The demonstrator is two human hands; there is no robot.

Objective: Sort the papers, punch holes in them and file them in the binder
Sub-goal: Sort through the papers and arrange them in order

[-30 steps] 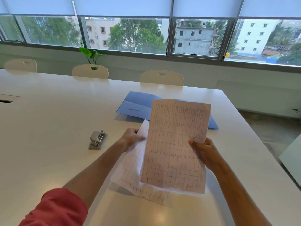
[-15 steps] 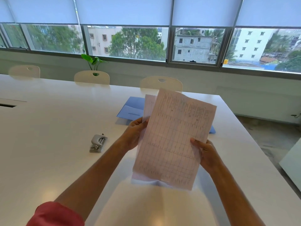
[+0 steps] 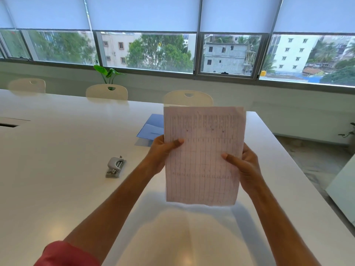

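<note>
Sheaf of gridded white papers upright above white tabletop, left hand and right hand pinching its side edges, blue binder partly hidden behind toward far edge, grey metal hole punch left.

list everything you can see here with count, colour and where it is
papers: one stack, sheet count unclear, white with a printed grid, held upright above the table
binder: one, blue, on the table behind the papers, partly hidden
hole punch: one, grey, on the table left of the hands
table: one, white
chairs: three, cream, at the table's far side
plant: one, green, at the window ledge
roller blinds: pale blue, half lowered
left hand: grips the papers' left edge
right hand: grips their right edge
</note>
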